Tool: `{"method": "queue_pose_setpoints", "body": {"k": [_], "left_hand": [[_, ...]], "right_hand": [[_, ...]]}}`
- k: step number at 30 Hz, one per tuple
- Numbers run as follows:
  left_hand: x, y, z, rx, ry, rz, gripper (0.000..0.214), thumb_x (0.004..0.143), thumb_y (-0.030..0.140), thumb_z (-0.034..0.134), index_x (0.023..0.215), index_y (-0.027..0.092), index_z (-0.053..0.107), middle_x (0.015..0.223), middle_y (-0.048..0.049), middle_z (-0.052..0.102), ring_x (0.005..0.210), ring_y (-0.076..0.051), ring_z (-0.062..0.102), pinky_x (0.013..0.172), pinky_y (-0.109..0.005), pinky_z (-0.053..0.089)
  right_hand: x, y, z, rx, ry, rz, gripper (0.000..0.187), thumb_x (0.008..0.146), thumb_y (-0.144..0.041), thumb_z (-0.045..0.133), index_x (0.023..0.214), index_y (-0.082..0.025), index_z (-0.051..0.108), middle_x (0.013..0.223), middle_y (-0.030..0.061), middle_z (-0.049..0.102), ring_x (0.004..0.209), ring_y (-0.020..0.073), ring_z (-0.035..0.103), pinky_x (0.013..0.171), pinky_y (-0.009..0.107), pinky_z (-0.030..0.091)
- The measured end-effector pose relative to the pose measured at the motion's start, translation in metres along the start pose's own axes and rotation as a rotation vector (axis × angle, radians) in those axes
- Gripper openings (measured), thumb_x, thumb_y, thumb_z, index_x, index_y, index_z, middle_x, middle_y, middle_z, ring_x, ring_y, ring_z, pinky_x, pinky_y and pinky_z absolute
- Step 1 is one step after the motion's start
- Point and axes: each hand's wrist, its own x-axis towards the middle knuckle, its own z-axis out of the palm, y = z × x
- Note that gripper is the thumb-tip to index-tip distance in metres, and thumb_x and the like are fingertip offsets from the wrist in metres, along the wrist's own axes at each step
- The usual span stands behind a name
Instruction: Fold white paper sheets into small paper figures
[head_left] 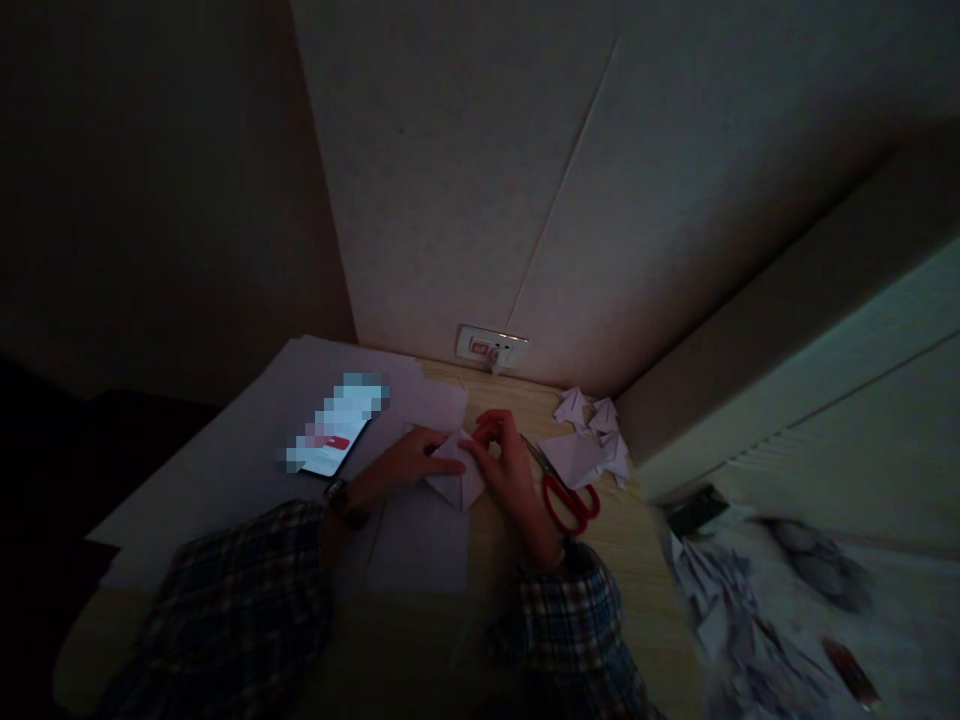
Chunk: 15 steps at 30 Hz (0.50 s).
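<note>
Between my hands is a folded piece of white paper (457, 485) with a crease down its middle, over the sheets on the table. My left hand (409, 462) grips its left side, thumb lying across the top face. At the upper right corner, my right hand (504, 455) pinches the paper between thumb and curled fingers. Scissors with red handles (568, 505) lie just right of my right wrist, the blades partly hidden. Several folded paper shapes (592, 415) sit at the table's back right, near a flat piece of paper (571, 458).
A lit phone (337, 430) rests on large white sheets (247, 440) at the left. The wall behind carries a socket (491, 347) with a plug in it. Beyond the right edge of the wooden table (637, 560), paper scraps (720, 590) lie lower down. The room is dim.
</note>
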Motion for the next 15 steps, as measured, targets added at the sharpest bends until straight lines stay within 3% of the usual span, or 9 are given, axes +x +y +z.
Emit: {"method": "queue_pose_setpoints", "body": {"k": [3, 6, 10, 15], "left_hand": [[-0.004, 0.004, 0.001, -0.089, 0.073, -0.078, 0.032, 0.057, 0.047, 0.081, 0.064, 0.017, 0.071, 0.059, 0.0021, 0.064, 0.061, -0.018, 0.056, 0.059, -0.028, 0.042], [-0.011, 0.012, 0.002, -0.268, 0.221, -0.139, 0.034, 0.060, 0.047, 0.082, 0.069, 0.017, 0.071, 0.068, 0.0001, 0.069, 0.069, -0.020, 0.062, 0.065, -0.029, 0.046], [-0.016, 0.017, 0.001, -0.466, 0.405, -0.142, 0.036, 0.059, 0.050, 0.083, 0.071, 0.019, 0.070, 0.069, 0.0004, 0.069, 0.073, -0.020, 0.065, 0.067, -0.029, 0.050], [-0.016, 0.017, 0.003, -0.543, 0.431, -0.138, 0.041, 0.059, 0.052, 0.085, 0.079, 0.019, 0.072, 0.083, -0.0042, 0.076, 0.084, -0.025, 0.070, 0.071, -0.032, 0.054]], "right_hand": [[-0.001, -0.003, -0.002, 0.022, 0.029, -0.044, 0.022, 0.086, -0.028, 0.066, 0.104, -0.025, 0.054, 0.085, -0.0007, 0.064, 0.079, 0.0197, 0.063, 0.074, 0.035, 0.053], [-0.001, -0.007, -0.008, 0.007, 0.057, -0.099, 0.025, 0.089, -0.029, 0.062, 0.113, -0.026, 0.055, 0.106, 0.0027, 0.065, 0.095, 0.0205, 0.062, 0.084, 0.036, 0.053], [-0.001, -0.010, -0.011, -0.055, 0.007, -0.150, 0.038, 0.086, -0.030, 0.066, 0.122, -0.027, 0.053, 0.121, 0.0060, 0.060, 0.107, 0.0236, 0.060, 0.085, 0.038, 0.053], [-0.003, -0.003, 0.001, -0.160, -0.048, -0.121, 0.035, 0.085, -0.031, 0.066, 0.117, -0.026, 0.054, 0.109, 0.0060, 0.064, 0.098, 0.0247, 0.063, 0.084, 0.041, 0.054]]}}
